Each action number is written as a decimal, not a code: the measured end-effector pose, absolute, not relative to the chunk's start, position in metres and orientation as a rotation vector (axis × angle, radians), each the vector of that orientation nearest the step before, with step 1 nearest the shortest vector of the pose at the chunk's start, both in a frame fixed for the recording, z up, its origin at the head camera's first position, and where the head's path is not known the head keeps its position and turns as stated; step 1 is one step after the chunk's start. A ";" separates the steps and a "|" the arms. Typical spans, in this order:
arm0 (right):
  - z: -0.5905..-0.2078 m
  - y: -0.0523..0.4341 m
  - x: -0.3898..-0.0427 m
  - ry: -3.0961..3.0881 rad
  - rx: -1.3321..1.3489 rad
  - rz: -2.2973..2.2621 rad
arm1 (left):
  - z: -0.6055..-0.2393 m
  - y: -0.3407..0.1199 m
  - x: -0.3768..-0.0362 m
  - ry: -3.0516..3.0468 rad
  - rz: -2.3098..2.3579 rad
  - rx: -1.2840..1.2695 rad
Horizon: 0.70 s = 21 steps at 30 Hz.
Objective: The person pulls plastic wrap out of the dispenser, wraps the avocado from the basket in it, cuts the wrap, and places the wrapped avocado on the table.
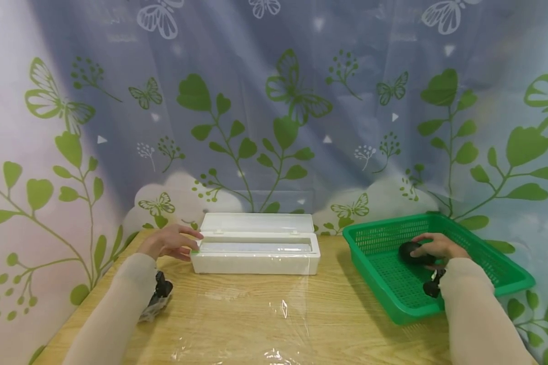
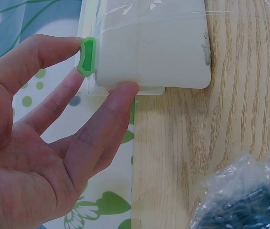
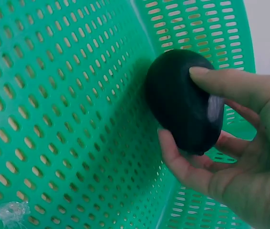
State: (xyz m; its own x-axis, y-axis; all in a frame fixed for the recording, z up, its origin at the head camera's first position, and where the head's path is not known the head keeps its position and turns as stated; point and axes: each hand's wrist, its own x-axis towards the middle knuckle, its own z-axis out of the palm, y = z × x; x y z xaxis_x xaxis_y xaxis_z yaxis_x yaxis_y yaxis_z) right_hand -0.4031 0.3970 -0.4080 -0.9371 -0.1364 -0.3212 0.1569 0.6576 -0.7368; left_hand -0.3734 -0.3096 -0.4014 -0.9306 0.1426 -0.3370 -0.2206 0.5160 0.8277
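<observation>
Dark avocado-like fruit [image 3: 185, 102] sits inside the green basket [image 1: 498, 263] at right of the wooden table [image 1: 255, 314], gripped by right hand [image 1: 436, 247] with thumb below and fingers curled over the top; looks barely lifted, contact with the basket floor unclear. Left hand [image 1: 171, 242] at the left end of the white wrap dispenser box [image 1: 255, 251], far centre: fingers straight, tips touching the box end and its green slider tab [image 2: 87, 57], nothing grasped. Box lid is open, clear film [image 1: 274, 309] pulled out over the near tabletop. Judged progress: film laid out, fruit picked but not yet out of basket; moving it over and wrapping remain.
</observation>
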 end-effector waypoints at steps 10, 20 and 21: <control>-0.404 0.396 -0.406 2.478 -0.120 -1.101 | -0.404 -0.309 -0.376 2.381 1.392 -0.031; -0.380 0.381 -0.406 2.511 -0.199 -1.121 | -0.404 -0.312 -0.375 2.376 1.398 -0.037; -0.376 0.378 -0.406 2.534 -0.223 -1.111 | -0.404 -0.313 -0.375 2.377 1.396 -0.037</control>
